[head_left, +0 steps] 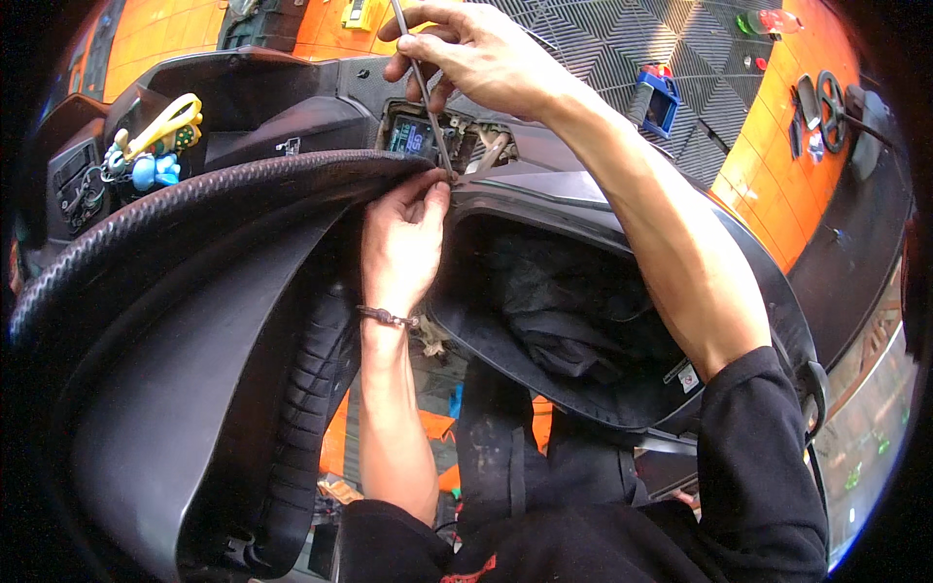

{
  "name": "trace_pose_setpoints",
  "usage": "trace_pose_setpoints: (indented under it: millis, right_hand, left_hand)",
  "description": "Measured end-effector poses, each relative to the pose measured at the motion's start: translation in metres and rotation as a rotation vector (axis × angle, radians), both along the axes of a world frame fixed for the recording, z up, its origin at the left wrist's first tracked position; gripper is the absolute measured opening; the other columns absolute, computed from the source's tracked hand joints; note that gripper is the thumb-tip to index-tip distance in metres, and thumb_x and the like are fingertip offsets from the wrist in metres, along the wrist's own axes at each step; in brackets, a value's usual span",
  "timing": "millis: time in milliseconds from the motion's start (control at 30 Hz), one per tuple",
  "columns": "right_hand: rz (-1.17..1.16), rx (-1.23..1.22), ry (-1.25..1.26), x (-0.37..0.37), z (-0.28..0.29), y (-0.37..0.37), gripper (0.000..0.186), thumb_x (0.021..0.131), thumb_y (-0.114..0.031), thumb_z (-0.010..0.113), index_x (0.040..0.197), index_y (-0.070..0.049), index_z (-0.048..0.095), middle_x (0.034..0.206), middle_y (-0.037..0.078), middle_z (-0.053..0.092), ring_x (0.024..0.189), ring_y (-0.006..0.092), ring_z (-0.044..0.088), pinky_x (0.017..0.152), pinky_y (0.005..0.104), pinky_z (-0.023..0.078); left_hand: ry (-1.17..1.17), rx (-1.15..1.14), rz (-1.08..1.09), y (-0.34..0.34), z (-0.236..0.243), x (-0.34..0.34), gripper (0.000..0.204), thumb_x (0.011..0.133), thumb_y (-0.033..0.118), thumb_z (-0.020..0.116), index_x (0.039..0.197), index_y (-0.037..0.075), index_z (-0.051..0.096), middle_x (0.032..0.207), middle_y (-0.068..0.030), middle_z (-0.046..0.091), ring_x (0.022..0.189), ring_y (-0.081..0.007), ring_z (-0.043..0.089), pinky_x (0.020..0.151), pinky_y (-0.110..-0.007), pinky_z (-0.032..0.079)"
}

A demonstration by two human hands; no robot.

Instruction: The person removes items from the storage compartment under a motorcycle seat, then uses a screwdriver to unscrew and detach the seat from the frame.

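Note:
My right hand (486, 68), at the top, grips a long thin metal rod (431, 109) with fingers curled round it. The rod slants down to where my left hand (403, 233) pinches at the hinge end of a raised black scooter seat (165, 379); what those fingertips hold is hidden. Just behind the left hand is an open battery compartment (408, 131) with a dark battery and pale hoses. To the right of the left hand lies the open storage bin (462, 291), with dark crumpled cloth (559, 311) inside.
Keys with a yellow strap and blue charm (160, 165) hang at the dash, left. Beyond the scooter are orange flooring (758, 204), black mats (583, 29), a blue container (659, 102), a bottle (777, 24), a yellow item (360, 15) and loose tools (807, 117).

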State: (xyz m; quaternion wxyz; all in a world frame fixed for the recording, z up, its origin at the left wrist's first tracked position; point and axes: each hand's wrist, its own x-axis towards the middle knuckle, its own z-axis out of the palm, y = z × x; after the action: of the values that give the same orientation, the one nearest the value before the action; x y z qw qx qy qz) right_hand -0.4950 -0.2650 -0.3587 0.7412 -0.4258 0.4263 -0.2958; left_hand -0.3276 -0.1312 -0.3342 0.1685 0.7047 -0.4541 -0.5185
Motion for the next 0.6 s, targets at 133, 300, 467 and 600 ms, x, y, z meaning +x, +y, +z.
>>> trace_pose_setpoints:
  millis: [133, 300, 467, 600]
  right_hand:
    - [-0.015, -0.008, 0.004, 0.001, 0.001, 0.001, 0.031, 0.110, -0.020, 0.051, 0.131, 0.002, 0.057, 0.093, 0.007, 0.071, 0.069, 0.0096, 0.063, 0.060, 0.0252, 0.054]
    - [0.016, 0.006, -0.037, 0.002, -0.001, 0.000, 0.032, 0.111, -0.020, 0.050, 0.133, 0.002, 0.056, 0.097, 0.008, 0.071, 0.073, 0.0107, 0.064, 0.064, 0.0258, 0.055]
    - [0.085, -0.032, -0.024, -0.003, -0.004, -0.006, 0.032, 0.111, -0.019, 0.049, 0.133, 0.002, 0.056, 0.104, 0.011, 0.072, 0.083, 0.0134, 0.068, 0.072, 0.0275, 0.058]
    - [0.094, -0.016, -0.054, -0.011, 0.006, -0.004, 0.030, 0.110, -0.018, 0.051, 0.129, 0.003, 0.058, 0.106, 0.012, 0.073, 0.081, 0.0149, 0.069, 0.072, 0.0287, 0.058]
  left_hand:
    - [0.017, 0.032, -0.021, 0.001, -0.005, 0.005, 0.032, 0.102, 0.020, 0.068, 0.121, -0.005, 0.072, 0.106, -0.0097, 0.078, 0.094, -0.0098, 0.068, 0.087, -0.025, 0.052]
    - [0.038, 0.056, -0.012, 0.000, -0.005, 0.005, 0.033, 0.102, 0.020, 0.068, 0.122, -0.006, 0.072, 0.105, -0.0093, 0.078, 0.096, -0.0098, 0.067, 0.089, -0.024, 0.051]
    - [0.055, 0.021, 0.005, 0.000, -0.004, 0.003, 0.028, 0.101, 0.018, 0.067, 0.116, -0.005, 0.074, 0.096, -0.0119, 0.078, 0.088, -0.0107, 0.070, 0.082, -0.026, 0.053]
    - [0.076, 0.026, -0.016, 0.001, -0.009, 0.009, 0.028, 0.102, 0.018, 0.066, 0.116, -0.004, 0.074, 0.093, -0.0096, 0.078, 0.086, -0.0091, 0.069, 0.080, -0.025, 0.053]
